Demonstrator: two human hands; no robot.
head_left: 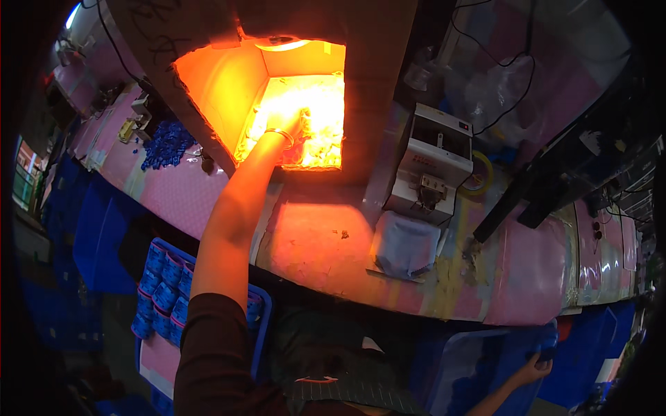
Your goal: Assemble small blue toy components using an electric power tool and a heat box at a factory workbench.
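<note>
My left arm stretches forward into a cardboard box (374, 90) lit inside by a very bright orange lamp (283, 45). A bracelet (280, 134) circles the wrist. Glare washes out my left hand (295, 119), so its fingers cannot be made out; it is down among a heap of small pieces (331, 149) on the box floor. At the lower right my right hand (531, 369) grips a dark blue object (547, 348) beside the rim of a blue crate (454, 341). The object's exact kind is too dark to tell.
A blue tray of blue rolls (166, 297) stands left of my body. On the pink-covered bench (316, 239) are a small white machine (431, 163), a white dish (406, 244), yellow tape (480, 173) and a blue heap (166, 143). A dark arm-like frame (548, 182) juts in at right.
</note>
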